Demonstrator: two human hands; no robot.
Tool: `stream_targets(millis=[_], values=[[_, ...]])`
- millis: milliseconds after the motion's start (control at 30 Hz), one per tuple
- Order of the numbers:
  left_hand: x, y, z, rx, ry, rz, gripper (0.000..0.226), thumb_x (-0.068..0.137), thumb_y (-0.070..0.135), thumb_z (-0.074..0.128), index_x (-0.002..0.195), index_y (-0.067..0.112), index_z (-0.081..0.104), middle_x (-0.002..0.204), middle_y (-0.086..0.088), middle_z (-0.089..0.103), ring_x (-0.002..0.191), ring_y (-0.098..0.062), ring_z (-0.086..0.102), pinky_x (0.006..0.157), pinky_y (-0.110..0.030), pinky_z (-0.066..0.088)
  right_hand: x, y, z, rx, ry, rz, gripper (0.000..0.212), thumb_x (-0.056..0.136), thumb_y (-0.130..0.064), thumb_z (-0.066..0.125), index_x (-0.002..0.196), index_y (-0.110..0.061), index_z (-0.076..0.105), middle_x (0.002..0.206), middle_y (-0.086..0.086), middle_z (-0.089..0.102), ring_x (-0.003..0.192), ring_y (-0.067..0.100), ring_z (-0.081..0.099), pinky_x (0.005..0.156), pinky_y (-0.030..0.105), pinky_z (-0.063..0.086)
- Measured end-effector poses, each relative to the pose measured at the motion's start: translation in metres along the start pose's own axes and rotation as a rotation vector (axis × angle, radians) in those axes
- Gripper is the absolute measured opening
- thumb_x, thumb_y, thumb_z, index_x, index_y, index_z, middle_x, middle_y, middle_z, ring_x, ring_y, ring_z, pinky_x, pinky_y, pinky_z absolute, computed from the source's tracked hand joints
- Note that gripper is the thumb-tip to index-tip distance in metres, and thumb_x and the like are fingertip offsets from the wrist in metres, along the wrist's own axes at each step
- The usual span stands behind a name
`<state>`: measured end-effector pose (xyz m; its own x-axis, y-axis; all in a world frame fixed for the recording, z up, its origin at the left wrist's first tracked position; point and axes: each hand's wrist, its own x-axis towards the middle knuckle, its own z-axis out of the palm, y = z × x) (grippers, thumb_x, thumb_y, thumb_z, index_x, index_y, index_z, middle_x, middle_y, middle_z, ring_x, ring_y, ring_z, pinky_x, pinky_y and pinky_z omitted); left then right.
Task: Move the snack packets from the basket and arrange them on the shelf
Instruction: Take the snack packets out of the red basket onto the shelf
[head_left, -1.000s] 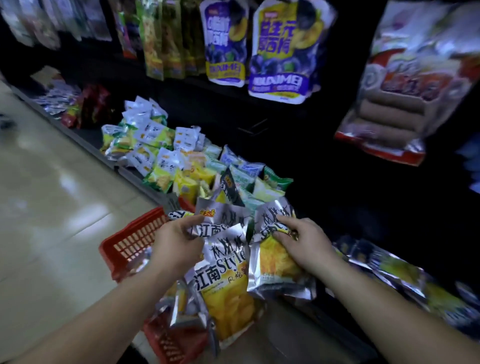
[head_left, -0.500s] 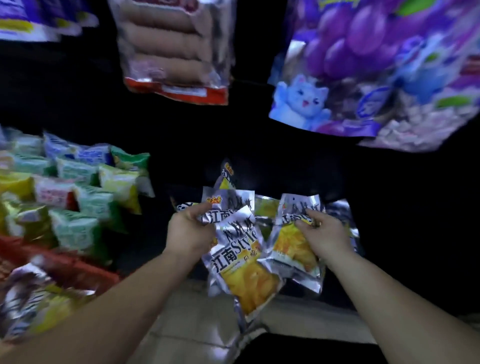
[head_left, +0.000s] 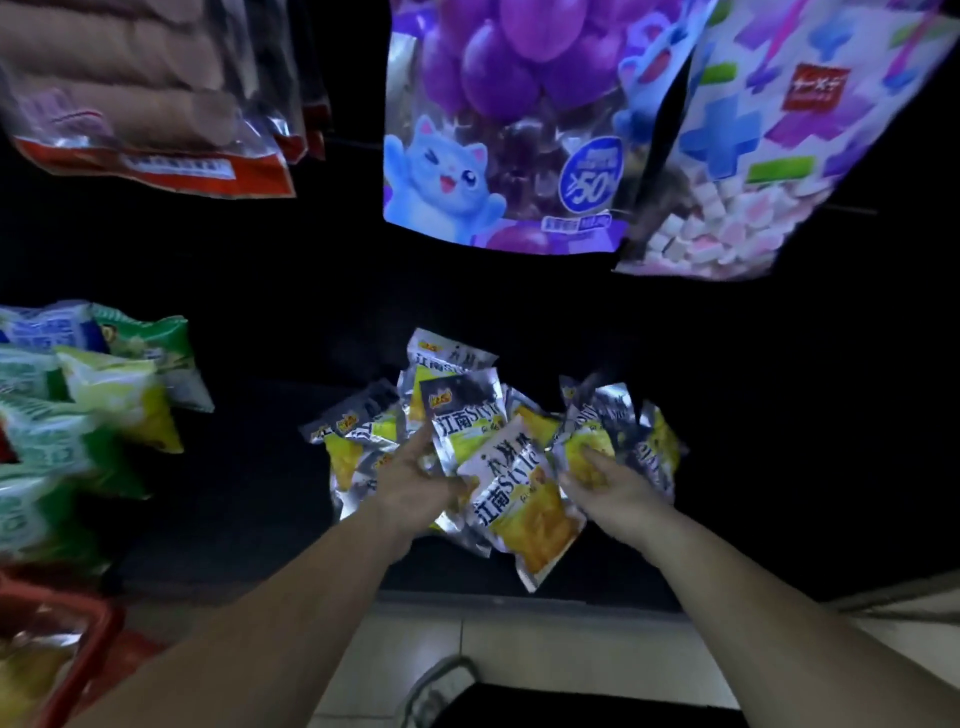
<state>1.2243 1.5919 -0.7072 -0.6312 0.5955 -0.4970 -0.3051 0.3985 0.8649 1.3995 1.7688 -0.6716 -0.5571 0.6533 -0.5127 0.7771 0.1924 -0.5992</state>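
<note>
Left hand (head_left: 415, 480), fingers apart, touches packets (head_left: 524, 514) heaped on shelf (head_left: 753, 519); right hand (head_left: 605, 480) on packets, finger state unclear. Basket (head_left: 98, 621) lower left.

A single view looks from the person's head, forward and steeply down along both forearms. The left hand (head_left: 415, 483) and right hand (head_left: 608, 486) lie just below mid-frame at the end of the outstretched arms, on the packets (head_left: 462, 410) on the dark shelf (head_left: 234, 519). Above the hands, hanging bags (head_left: 498, 130) loom close, stretched by the wide angle. Far left of the left hand, in the lower corner, is the basket (head_left: 78, 618). Below the hands are floor (head_left: 545, 660) and a shoe (head_left: 441, 686).
</note>
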Motion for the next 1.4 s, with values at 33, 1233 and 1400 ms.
stream_targets(millis=[33,1233,1400], values=[[0.0,-0.006,0.001,0.005,-0.017,-0.022,0.1,0.077,0.009,0.085,0.155,0.044,0.035,0.159,-0.001,0.04,0.127,-0.022,0.058,0.098,-0.04,0.054,0.002,0.003,0.004,-0.018,-0.052,0.001,0.078,0.085,-0.072,0.061,0.153,-0.045,0.036,0.155,-0.006,0.045,0.119,0.012,0.06,0.1,0.026,0.046],[-0.272,-0.248,-0.334,-0.134,0.8,-0.251,0.036,0.096,0.023,0.065,0.132,0.017,0.062,0.098,0.006,0.071,0.092,-0.016,0.07,0.091,-0.038,0.057,-0.181,-0.307,0.465,-0.815,-0.664,-0.862,0.037,0.093,-0.051,0.061,0.119,-0.028,0.073,0.116,-0.002,0.074,0.106,0.018,0.069,0.093,0.032,0.054],[-0.278,-0.26,-0.358,-0.083,0.858,-0.301,0.049,0.095,0.022,0.063,0.143,0.022,0.054,0.114,0.0,0.072,0.097,-0.016,0.067,0.082,-0.024,0.049,-0.165,-0.285,0.527,-0.732,-0.676,-0.747,0.04,0.095,-0.044,0.06,0.13,-0.024,0.067,0.122,0.004,0.071,0.107,0.025,0.069,0.089,0.031,0.054]])
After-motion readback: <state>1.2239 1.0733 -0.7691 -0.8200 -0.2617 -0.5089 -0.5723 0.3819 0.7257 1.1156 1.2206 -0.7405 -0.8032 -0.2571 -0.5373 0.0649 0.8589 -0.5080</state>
